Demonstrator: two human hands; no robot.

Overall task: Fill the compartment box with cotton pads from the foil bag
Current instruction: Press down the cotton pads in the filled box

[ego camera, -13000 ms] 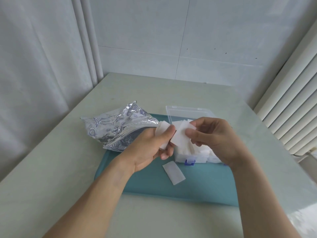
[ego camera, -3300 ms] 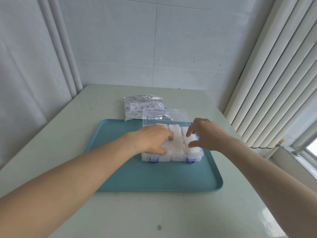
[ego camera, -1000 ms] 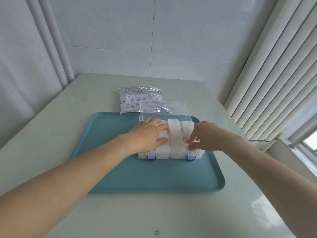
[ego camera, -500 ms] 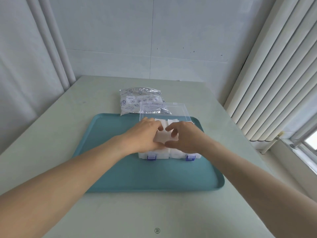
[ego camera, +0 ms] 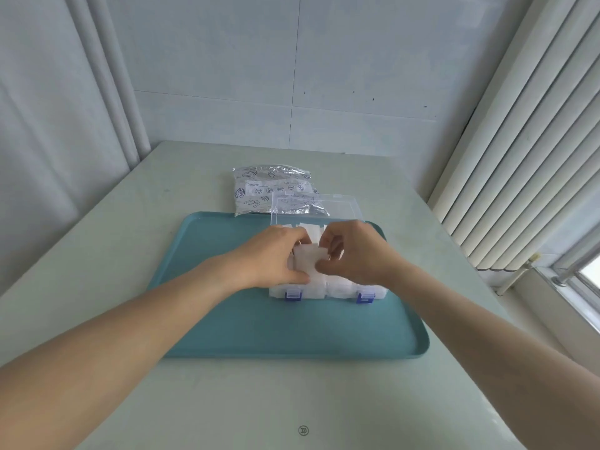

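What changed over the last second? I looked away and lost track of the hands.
The right hand moved from the box's right side to its middle, and now both hands pinch a stack of cotton pads there; the left hand barely shifted. The compartment box, tray and foil bag stayed put.

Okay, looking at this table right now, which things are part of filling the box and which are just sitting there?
Part of the job: compartment box, its open lid, cotton pads, foil bag, left hand, right hand.

Just there: teal tray, table, window blinds.
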